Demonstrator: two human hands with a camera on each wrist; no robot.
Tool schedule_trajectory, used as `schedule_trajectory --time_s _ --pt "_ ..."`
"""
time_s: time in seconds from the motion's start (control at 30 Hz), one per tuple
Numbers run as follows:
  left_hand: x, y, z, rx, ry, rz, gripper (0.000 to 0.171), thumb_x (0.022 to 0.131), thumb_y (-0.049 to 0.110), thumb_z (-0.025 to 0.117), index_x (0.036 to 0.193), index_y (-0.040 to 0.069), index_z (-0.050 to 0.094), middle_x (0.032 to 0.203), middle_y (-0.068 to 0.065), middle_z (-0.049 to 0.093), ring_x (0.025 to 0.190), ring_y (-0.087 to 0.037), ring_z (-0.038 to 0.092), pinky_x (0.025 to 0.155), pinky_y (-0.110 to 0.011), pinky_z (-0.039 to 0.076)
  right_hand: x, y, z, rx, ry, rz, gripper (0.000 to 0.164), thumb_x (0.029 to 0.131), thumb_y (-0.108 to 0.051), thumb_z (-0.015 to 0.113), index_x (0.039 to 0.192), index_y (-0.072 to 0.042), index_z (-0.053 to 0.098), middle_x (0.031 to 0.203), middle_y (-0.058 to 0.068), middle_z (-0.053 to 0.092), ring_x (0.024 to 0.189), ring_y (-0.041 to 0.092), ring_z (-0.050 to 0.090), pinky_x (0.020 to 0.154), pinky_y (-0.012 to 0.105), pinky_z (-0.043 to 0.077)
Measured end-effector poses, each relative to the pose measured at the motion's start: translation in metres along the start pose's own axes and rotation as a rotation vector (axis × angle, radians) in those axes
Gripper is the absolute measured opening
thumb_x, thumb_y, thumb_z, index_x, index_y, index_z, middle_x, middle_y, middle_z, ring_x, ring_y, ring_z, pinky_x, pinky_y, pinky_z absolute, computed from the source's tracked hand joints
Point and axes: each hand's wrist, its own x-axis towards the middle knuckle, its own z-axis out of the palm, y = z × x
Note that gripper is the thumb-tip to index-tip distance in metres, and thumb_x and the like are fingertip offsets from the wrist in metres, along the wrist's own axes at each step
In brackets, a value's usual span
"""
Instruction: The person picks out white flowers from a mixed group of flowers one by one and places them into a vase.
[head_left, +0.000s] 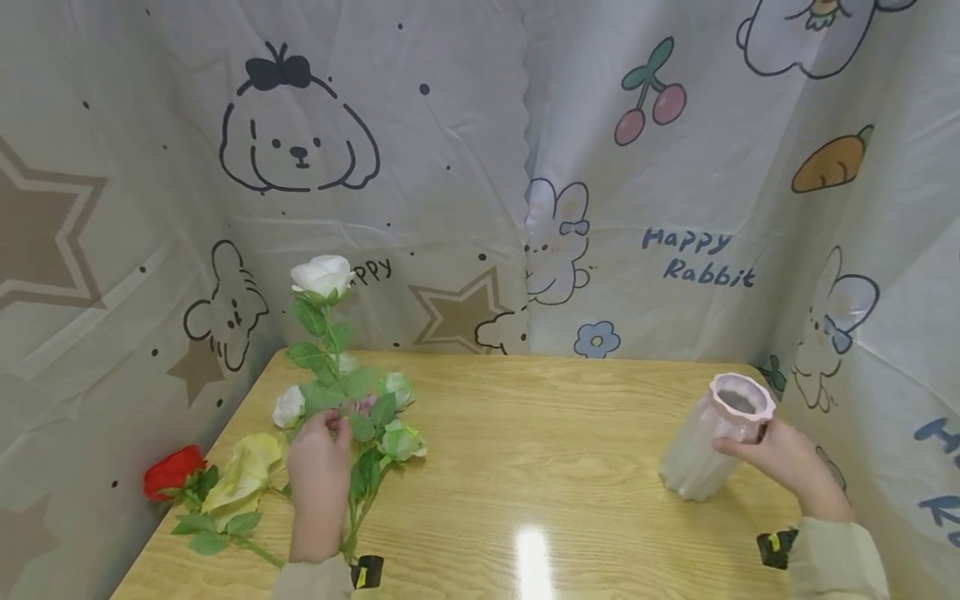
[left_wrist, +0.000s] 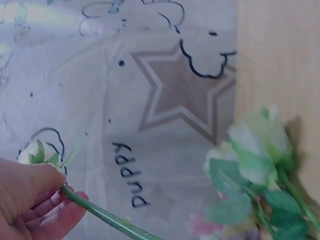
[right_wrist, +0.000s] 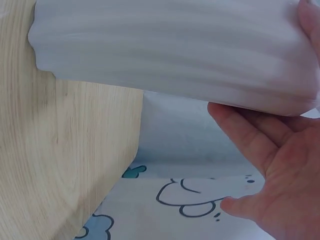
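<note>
My left hand pinches a green stem between thumb and fingers, among artificial flowers at the left of the table. A white rose with green leaves rises above this hand. Around it are a white bud, pale green-white roses and a small pink bloom. At the right, my right hand grips a pale, ribbed vase near its scalloped pink rim, thumb in front. The vase leans to the right, its mouth facing up; whether its base touches the table cannot be told.
A yellow flower and a red rose lie at the table's left edge. The wooden table is bordered by printed cloth at the back and both sides. Black bands with yellow marks sit by both wrists.
</note>
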Motion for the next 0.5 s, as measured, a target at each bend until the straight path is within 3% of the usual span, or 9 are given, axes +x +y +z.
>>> schedule_trajectory --time_s 0.23,0.33,0.43,0.5 --pt "0.010 0.027 0.001 -0.087 -0.023 -0.002 0.027 0.087 0.019 0.051 0.097 -0.005 0.059 0.087 -0.020 0.064 0.069 -0.027 0.061 0.052 -0.037 0.049 0.002 -0.015 0.008 0.015 0.020 -0.041 0.082 0.074 -0.047 0.064 0.125 0.009 0.033 0.115 0.037 0.050 0.101 0.049 0.051 0.077 0.056 0.047" --pt "0.012 0.040 0.003 -0.134 -0.017 0.016 0.025 0.087 0.017 0.051 0.096 -0.004 0.060 0.087 -0.020 0.064 0.071 -0.028 0.062 0.057 -0.040 0.051 0.005 -0.021 0.013 0.067 0.032 -0.081 0.082 0.072 -0.044 0.066 0.126 0.007 0.033 0.117 0.035 0.050 0.103 0.046 0.052 0.081 0.056 0.047" --pt "0.015 0.053 0.007 -0.143 -0.003 0.046 0.023 0.086 0.017 0.052 0.095 -0.002 0.060 0.087 -0.018 0.066 0.070 -0.026 0.063 0.070 -0.043 0.049 0.007 -0.029 0.019 0.104 0.036 -0.111 0.081 0.072 -0.043 0.068 0.127 0.006 0.034 0.118 0.033 0.050 0.104 0.044 0.052 0.082 0.054 0.048" --pt "0.016 0.061 0.009 -0.155 0.002 0.072 0.022 0.086 0.017 0.053 0.094 -0.001 0.061 0.087 -0.017 0.066 0.068 -0.024 0.064 0.067 -0.041 0.050 0.009 -0.033 0.023 0.134 0.026 -0.120 0.080 0.072 -0.042 0.068 0.128 0.005 0.034 0.118 0.032 0.051 0.103 0.042 0.053 0.082 0.053 0.048"
